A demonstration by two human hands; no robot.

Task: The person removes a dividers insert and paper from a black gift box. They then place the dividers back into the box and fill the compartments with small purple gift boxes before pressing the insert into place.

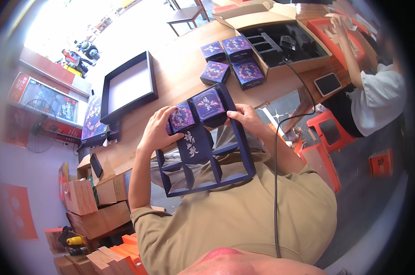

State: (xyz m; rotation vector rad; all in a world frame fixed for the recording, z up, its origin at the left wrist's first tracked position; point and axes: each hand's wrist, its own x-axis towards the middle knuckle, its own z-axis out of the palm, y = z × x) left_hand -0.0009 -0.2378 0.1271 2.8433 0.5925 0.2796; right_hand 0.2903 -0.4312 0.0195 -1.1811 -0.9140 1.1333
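Note:
A dark blue cardboard divider frame [195, 146] is held tilted between my hands, above my lap. Its lower compartments are see-through, with trousers and shirt showing behind. Two small purple printed boxes sit in the upper compartments, the right one [208, 104] beside the left one [181, 117]. My left hand [158, 129] grips the frame's left side, its fingers against the left box and its thumb on the centre panel. On the other side, my right hand [245, 117] pinches the frame's right rim, thumb on top. The fingers behind the frame are hidden.
On the wooden table [180, 65] lie several more purple boxes [236, 46], a shallow black tray [130, 87] and an open carton [298, 65]. A black cable [277, 178] runs down before my chest. Another person's arm [351, 56] reaches over an orange tray [357, 46].

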